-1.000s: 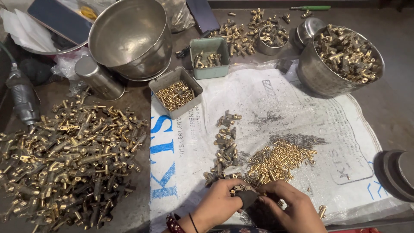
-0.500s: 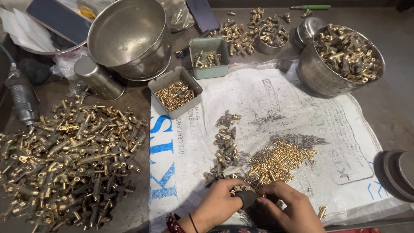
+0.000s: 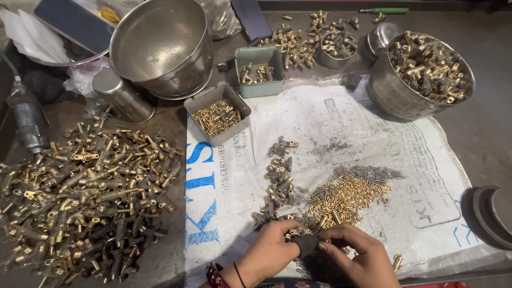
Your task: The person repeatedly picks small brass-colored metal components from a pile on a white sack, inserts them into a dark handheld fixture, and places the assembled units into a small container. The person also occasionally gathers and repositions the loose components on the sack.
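Little has shifted since half a second ago: both hands remain at the near edge of the bench, fingers only slightly reworked around the same part. The left hand (image 3: 269, 250) pinches a small brass fitting (image 3: 296, 232) between thumb and fingertips, while the right hand (image 3: 358, 257) closes its fingers on a dark, matte, rounded piece (image 3: 306, 244) pressed against that fitting. The work sits on a white woven sack (image 3: 373, 133), wrinkled and printed in blue, just short of a heap of tiny golden pins (image 3: 344, 194) and a line of stubby brass sleeves (image 3: 280, 178). A scatter of fine grey springs (image 3: 368, 172) lies just beyond the pins. To the left, on the bare dark bench, a broad pile of tarnished brass valve bodies (image 3: 80, 186) spreads out. Farther back stand a dull steel bowl (image 3: 160, 42), a square grey tray of small golden pieces (image 3: 217, 113), a green tray (image 3: 260, 69) and a round steel pot heaped with brass parts (image 3: 421, 72).
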